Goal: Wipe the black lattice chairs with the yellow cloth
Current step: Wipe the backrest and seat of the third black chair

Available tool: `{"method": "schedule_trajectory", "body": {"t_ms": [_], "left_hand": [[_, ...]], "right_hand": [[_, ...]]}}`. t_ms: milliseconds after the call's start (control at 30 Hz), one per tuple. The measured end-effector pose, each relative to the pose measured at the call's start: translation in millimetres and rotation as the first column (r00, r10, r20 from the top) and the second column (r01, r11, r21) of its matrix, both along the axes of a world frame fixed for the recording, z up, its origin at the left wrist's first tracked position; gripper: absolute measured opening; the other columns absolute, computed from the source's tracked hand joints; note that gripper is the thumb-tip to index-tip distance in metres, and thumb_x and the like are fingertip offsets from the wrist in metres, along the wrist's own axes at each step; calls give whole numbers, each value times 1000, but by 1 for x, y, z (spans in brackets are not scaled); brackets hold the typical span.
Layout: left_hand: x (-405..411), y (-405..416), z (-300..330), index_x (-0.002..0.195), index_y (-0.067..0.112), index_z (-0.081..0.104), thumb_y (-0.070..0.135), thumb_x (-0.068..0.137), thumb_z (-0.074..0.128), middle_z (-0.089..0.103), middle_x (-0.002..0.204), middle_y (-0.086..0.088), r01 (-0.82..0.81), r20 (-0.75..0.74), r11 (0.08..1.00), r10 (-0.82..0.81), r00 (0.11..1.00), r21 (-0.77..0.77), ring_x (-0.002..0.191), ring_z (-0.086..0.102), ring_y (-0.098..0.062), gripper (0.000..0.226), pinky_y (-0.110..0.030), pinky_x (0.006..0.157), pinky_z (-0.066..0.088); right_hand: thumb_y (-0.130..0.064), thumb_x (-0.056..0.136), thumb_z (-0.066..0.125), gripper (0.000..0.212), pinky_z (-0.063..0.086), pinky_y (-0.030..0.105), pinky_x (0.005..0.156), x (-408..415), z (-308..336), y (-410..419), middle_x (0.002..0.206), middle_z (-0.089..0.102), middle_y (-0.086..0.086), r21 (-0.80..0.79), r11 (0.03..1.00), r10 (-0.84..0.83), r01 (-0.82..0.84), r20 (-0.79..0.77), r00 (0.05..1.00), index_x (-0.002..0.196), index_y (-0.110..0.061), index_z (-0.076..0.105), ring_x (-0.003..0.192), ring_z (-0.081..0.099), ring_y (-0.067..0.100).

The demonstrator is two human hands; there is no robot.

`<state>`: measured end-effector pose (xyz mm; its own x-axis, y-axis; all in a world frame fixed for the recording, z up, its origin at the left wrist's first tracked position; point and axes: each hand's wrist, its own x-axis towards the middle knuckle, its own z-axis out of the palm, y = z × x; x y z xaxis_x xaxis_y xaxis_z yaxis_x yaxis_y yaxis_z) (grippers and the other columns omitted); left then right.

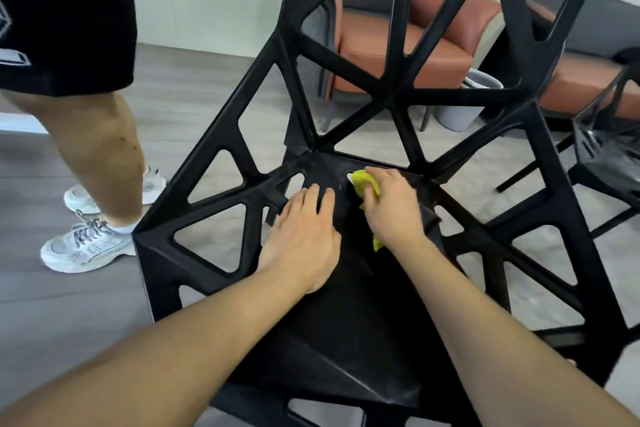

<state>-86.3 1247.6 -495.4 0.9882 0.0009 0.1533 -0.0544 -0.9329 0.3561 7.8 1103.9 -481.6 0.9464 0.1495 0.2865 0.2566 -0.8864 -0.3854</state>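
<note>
On the seat of the black lattice chair (398, 97), near where the seat meets the backrest, both hands are at work. The right hand (393, 206) has its grip curled over the yellow cloth (363, 182), which is bunched beneath the palm and pressed against the chair's surface; one yellow fold shows ahead of the fingers and a small tail peeks out below the wrist. The left hand (304, 236) lies just beside it, palm down with fingers straight and flat on the seat, holding nothing. The two hands are close together but not touching.

The chair's backrest rises ahead in a web of triangular openings, and its sides spread out to left and right in the same pattern. A second black lattice chair (606, 142) stands at the right edge, blurred. Behind them sit an orange and grey armchair (408, 55) and a grey bin (464, 104) on the wood-look floor (194, 94). To the left stands another person (90, 121) in black shorts and white sneakers (86, 246).
</note>
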Motion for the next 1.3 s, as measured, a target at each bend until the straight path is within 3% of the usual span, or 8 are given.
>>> {"method": "schedule_trajectory", "body": {"t_ms": [133, 300, 433, 567, 700, 867, 1067, 1300], "left_hand": [[-18, 5, 25, 133, 14, 41, 20, 93, 43, 46, 131, -7, -96, 119, 994, 89, 989, 53, 117, 48, -27, 41, -36, 99, 38], [-83, 32, 34, 114, 13, 50, 14, 89, 43, 53, 108, -5, -49, 241, 999, 49, 969, -7, 94, 52, -27, 27, -41, 85, 45], [-124, 43, 22, 113, 18, 53, 22, 94, 42, 53, 112, 3, 51, 197, 999, -50, 979, 0, 101, 53, -23, 23, -36, 91, 43], [-125, 42, 17, 110, 17, 54, 20, 95, 43, 53, 109, 3, 8, 252, 995, 17, 968, -97, 96, 51, -22, 19, -36, 89, 43], [-127, 42, 13, 114, 15, 53, 20, 96, 43, 55, 111, 0, -63, 320, 978, 126, 939, -200, 98, 51, -24, 21, -38, 90, 41], [-128, 45, 15, 117, 15, 51, 23, 97, 40, 54, 112, -3, -77, 332, 957, 173, 927, -281, 100, 49, -27, 24, -42, 91, 42], [-127, 45, 17, 117, 16, 50, 22, 98, 39, 57, 112, -4, -100, 282, 964, 170, 944, -245, 100, 50, -28, 23, -44, 91, 42], [-125, 46, 17, 115, 11, 51, 29, 102, 34, 58, 111, -12, -97, 297, 965, 169, 940, -243, 98, 49, -34, 28, -47, 91, 37]], "right_hand": [[-25, 99, 52, 34, 35, 39, 106, -9, 12, 61, 136, 55, 4, -130, 974, 173, -184, -93, 980, 131, -19, 61, 125, 48, 27], [-29, 91, 57, 47, 39, 39, 108, -70, 12, 39, 140, 55, 0, -89, 844, 511, -529, -165, 843, 137, -22, 54, 126, 50, 23], [-28, 87, 63, 45, 39, 38, 103, -52, 8, -23, 141, 54, 1, -246, 942, 217, -228, -73, 973, 133, -27, 61, 124, 52, 28], [-29, 94, 58, 44, 38, 42, 108, -26, 12, -66, 141, 50, 12, -163, 972, -180, 170, -47, 983, 137, -21, 59, 125, 48, 36], [-23, 92, 57, 39, 41, 38, 102, -76, 7, 12, 130, 57, 10, -52, 992, 110, -114, -81, 991, 130, -21, 64, 117, 54, 32], [-32, 88, 55, 41, 39, 25, 97, -126, 8, 59, 131, 56, -2, 34, 880, 474, -473, -105, 874, 129, -32, 62, 117, 54, 18], [-28, 95, 57, 40, 42, 40, 102, -76, 16, -50, 136, 53, 11, -121, 985, -132, 120, -101, 986, 134, -19, 62, 123, 52, 34], [-40, 81, 49, 35, 49, 42, 78, -208, 16, 48, 107, 62, 6, -105, 990, 98, -95, 18, 995, 106, -26, 68, 92, 58, 33]]}}
